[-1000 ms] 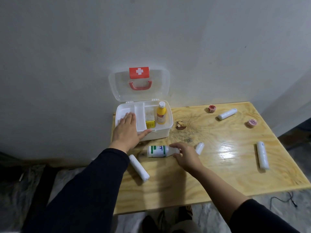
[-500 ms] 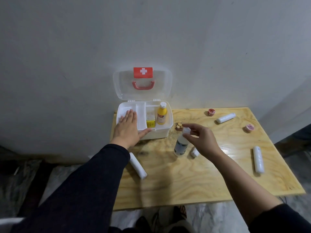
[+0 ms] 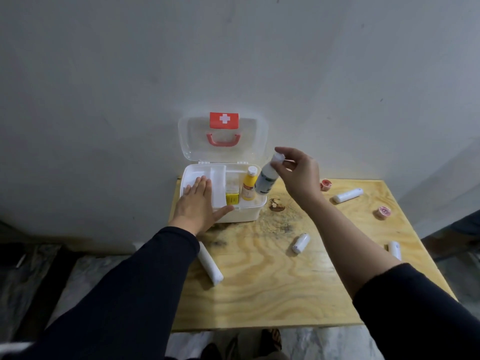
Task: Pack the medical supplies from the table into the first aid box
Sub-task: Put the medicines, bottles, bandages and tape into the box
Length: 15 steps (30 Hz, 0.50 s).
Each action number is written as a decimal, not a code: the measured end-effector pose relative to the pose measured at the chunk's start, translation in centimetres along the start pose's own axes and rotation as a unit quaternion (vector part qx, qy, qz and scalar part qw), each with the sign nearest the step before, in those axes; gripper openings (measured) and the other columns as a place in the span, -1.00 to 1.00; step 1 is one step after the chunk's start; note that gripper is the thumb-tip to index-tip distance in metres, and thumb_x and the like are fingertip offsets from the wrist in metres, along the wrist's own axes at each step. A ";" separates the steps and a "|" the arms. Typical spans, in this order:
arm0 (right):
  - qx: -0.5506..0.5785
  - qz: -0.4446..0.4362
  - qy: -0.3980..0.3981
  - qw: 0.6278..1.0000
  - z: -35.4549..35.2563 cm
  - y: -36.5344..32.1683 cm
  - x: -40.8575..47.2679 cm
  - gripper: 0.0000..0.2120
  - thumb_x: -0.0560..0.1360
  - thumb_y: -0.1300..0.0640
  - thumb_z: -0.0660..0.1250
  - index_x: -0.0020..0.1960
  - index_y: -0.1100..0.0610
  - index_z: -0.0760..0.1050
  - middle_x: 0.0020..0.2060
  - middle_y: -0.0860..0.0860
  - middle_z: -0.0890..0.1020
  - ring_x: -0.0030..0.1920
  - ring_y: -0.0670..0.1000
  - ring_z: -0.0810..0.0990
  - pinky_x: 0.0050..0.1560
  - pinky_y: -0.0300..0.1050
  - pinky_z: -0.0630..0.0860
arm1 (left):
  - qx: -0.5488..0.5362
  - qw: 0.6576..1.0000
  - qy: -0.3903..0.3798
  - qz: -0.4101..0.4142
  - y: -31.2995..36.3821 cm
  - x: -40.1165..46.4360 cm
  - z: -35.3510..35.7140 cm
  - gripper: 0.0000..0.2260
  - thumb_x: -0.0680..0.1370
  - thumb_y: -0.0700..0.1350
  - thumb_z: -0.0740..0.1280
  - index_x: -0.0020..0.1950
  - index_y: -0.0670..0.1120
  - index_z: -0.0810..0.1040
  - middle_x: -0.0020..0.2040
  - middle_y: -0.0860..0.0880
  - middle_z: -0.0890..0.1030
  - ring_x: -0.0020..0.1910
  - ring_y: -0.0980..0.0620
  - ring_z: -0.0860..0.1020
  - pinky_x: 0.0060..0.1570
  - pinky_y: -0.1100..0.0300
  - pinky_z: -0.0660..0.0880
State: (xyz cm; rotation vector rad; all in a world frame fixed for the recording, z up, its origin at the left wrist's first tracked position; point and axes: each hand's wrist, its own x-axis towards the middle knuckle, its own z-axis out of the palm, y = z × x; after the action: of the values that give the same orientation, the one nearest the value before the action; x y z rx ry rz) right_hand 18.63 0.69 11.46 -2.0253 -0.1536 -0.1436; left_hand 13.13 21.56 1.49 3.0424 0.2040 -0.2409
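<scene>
The wooden surface (image 3: 272,294) stands against a wall, and at its far left corner sits the first aid box (image 3: 249,209), its clear lid (image 3: 223,137) thrown back upright. The left hand (image 3: 198,206) lies flat and spread across the box's front left rim, its fingers over the white inner tray (image 3: 197,175) — it grips nothing and seems only to steady the box. Inside, to the right of the tray, stand a yellow bottle (image 3: 249,187) and a small yellow carton (image 3: 232,198). The right hand (image 3: 300,175) is pinched on the cap of a white bottle (image 3: 266,179), which hangs tilted in the air above the box's right end, just beside the yellow bottle.

The step in hand looks like loading this bottle. The next move calls for lowering it into the free space at the right end without knocking the yellow bottle — then letting go. Three rolled bandages (image 3: 209,265) (image 3: 348,195) (image 3: 394,250), a small white tube (image 3: 300,242) and two pinkish tape rolls (image 3: 325,185) (image 3: 384,212) remain on the surface
</scene>
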 end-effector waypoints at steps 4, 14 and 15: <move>0.000 -0.005 0.004 1.000 2.3 -0.3 0.8 -0.69 0.48 0.24 0.39 0.22 0.12 0.55 0.03 0.02 0.65 0.01 -0.04 0.59 0.08 -0.18 0.58 | 0.035 0.999 -0.003 0.010 -0.1 0.0 -0.1 -0.09 0.48 0.44 -0.10 0.57 -0.22 -0.13 0.60 -0.14 -0.05 0.58 -0.08 -0.08 0.54 -0.04 -0.03; -0.060 -0.041 -0.005 0.997 4.1 -0.8 1.2 -0.68 0.47 0.22 0.39 0.23 0.14 0.55 0.08 0.05 0.68 0.07 -0.01 0.62 0.15 -0.10 0.57 | 0.016 1.000 -0.006 0.026 -0.4 0.0 0.1 -0.10 0.49 0.42 -0.10 0.57 -0.23 -0.13 0.60 -0.15 -0.06 0.58 -0.08 -0.09 0.54 -0.04 -0.05; -0.060 -0.035 -0.008 0.998 4.2 -0.6 1.1 -0.68 0.47 0.22 0.39 0.23 0.14 0.55 0.08 0.05 0.67 0.07 -0.01 0.62 0.15 -0.12 0.56 | 0.018 1.000 -0.005 0.024 -0.3 0.0 0.0 -0.10 0.49 0.42 -0.10 0.57 -0.23 -0.13 0.60 -0.14 -0.06 0.58 -0.07 -0.09 0.54 -0.03 -0.06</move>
State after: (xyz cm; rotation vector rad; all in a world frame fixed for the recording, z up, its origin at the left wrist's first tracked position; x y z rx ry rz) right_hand 19.73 4.81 10.29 -2.1414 -0.2310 -0.1832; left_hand 13.04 21.90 1.42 3.0776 0.1257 -0.2592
